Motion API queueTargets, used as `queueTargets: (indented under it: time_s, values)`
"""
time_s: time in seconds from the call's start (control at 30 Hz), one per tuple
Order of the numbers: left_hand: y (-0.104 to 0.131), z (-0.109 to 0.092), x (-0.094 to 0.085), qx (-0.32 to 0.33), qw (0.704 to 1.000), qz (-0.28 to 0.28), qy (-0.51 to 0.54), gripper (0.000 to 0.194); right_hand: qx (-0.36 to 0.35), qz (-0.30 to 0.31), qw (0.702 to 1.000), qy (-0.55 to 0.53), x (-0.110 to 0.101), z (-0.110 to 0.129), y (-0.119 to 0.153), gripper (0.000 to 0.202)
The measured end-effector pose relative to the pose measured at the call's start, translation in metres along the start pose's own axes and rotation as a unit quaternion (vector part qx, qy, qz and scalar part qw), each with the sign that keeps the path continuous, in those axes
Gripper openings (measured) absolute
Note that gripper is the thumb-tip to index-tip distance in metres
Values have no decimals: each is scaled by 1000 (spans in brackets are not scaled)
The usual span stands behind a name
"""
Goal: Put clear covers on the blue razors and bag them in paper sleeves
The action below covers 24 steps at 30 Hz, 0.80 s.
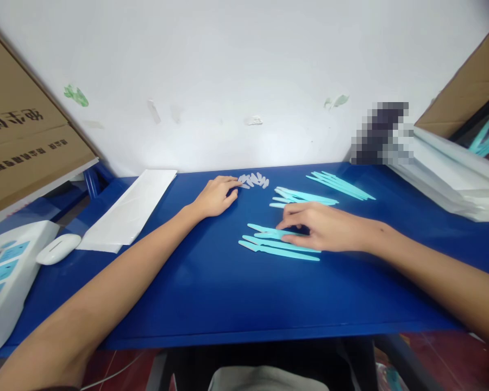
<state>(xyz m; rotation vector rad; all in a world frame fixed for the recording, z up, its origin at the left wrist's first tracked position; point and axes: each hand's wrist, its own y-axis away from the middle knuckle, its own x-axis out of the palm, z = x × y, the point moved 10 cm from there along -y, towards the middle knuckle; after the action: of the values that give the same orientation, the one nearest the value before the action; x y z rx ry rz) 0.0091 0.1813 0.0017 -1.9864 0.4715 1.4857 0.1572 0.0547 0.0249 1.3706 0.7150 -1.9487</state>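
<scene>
My left hand [217, 196] reaches to the back of the blue table, its fingers stretched out and the fingertips at a small pile of translucent whitish caps [253, 180]. No cap shows lifted. Over the front group of slim turquoise eyebrow razors [277, 248], my right hand [315, 225] has its thumb and curled forefinger closed about one razor [267, 235], which lies low among the others. Its other fingers are folded and partly hidden. Just behind that hand is a second group of razors [305, 196]. A third bunch [342, 185] lies farther back to the right.
A folded white sheet [130, 209] lies left on the blue table [212, 304]. Beside it are a white oval case [59, 249] and a white power strip [8, 271]. Cardboard [20, 125] stands far left; white bags [452, 174] are stacked right. A white wall [244, 70] bounds the back.
</scene>
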Motion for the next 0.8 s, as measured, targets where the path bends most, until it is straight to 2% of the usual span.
queueTargets:
  time_s: [0.3,0.47,0.63,0.7,0.8]
  values:
    - [2,-18,-18,88,992,-60,71,32,19,-9,999,37,-1,-11,0,24]
    - [3,-15,-19,77,988,-78,107,22,21,-33,999,38,-7,-11,1,22]
    - [4,-13,-23,67,984,-103,126,18,23,-98,994,46,-19,-6,3,26]
    - [5,-12,-24,63,984,-113,123,17,11,-107,993,50,-18,-3,2,28]
    - [4,-9,-25,53,983,-120,132,17,-1,-86,995,49,-8,-1,-1,29]
